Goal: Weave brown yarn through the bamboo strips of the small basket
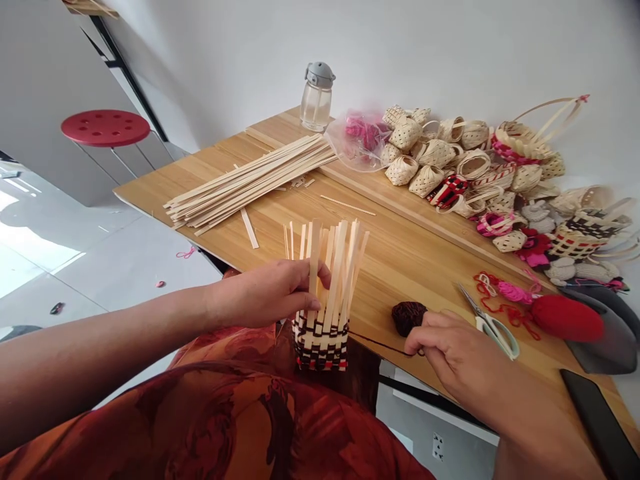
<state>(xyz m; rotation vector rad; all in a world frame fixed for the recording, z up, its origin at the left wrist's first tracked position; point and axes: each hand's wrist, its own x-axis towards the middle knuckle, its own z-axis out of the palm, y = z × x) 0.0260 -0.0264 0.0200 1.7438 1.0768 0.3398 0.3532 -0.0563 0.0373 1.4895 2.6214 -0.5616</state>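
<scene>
A half-woven basket (320,343) sits at the table's front edge, its pale upright strips rising free above a woven band of dark brown and red. My left hand (283,290) is closed around one of those strips, thumb in front and fingers partly hidden behind it. From the basket's right side a dark brown yarn strand (377,342) runs taut to my right hand (445,343), which pinches it. Just behind my right fingers lies the dark brown yarn ball (407,317).
Scissors (493,327), a red yarn ball (567,318) and a black phone (600,420) lie right. Small woven baskets (437,153) crowd the back right. A bundle of wooden strips (250,180) lies back left, near a bottle (317,100). A red stool (105,128) stands beyond.
</scene>
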